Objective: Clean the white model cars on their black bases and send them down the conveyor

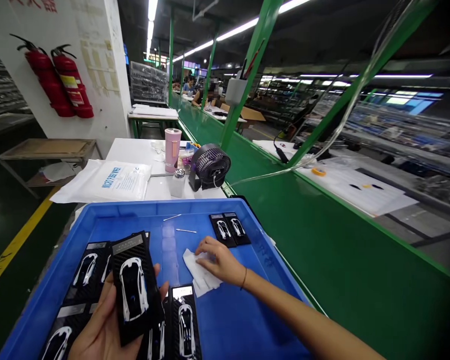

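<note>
- The left hand (99, 330) is holding a dark panel (133, 287) with a white car picture above the near left part of the blue tray (281, 327); thumb and fingers are closing round its sides, and its picture is facing up.
- Two more panels (186, 320) are lying side by side at the tray's near edge, one partly hiding behind the held panel.
- Further panels (85, 270) are lying in rows along the left edge, some overlapped by the hand and the held panel.
- The right hand (225, 262) is reaching over the right edge to a white cloth (202, 277) near the tray's middle; its fingers are curling over the cloth, but whether they are gripping it cannot be told.
- As for progress, one panel is being handled, and the cloth is lying apart from it. Nothing visible is marking any panel as finished or waiting, so the count done or left cannot be told.
- Two cotton swabs (186, 231) are lying towards the far edge.
- A separate pair of panels (229, 229) is lying near the far right corner.
- Beyond the far edge, a white package (118, 182), a bottle (178, 184), a fan (210, 165) and a pink cup (172, 150) are standing or lying on white tables (125, 149).
</note>
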### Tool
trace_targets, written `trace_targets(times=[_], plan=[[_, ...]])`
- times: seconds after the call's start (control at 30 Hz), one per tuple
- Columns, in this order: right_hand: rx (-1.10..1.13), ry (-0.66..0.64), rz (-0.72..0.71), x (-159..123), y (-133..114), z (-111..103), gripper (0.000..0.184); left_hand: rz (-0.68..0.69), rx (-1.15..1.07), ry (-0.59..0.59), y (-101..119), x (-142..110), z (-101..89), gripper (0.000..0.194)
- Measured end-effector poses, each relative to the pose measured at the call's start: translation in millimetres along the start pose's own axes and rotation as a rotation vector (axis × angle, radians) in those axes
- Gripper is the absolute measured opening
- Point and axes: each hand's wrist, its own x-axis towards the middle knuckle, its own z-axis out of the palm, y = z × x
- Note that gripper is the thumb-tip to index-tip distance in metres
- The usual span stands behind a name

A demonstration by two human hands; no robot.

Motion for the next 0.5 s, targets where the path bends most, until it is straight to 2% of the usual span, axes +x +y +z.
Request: trace_targets(times=[0.13,0.23,0.37,0.5], plan=[[-0.027,0.002,-0.011,-2,-13,15,0.023,0.038,-0.031,-0.048,-8,-2,-3.2,0.045],[-0.001,0.003,0.037,1,-10,15,0.019,0.074,-0.022,-0.029,-8,-8,-4.7,0.046],[0.154,-0.017,0.134,-2,1,-13,0.027,0.12,0.033,0.117,-10,-9,0.9,0.043],[0.356,-0.049,0.178,-12,7,-53,0.036,0.134,0.126,0.377,-21,1,19.1,0.044]])
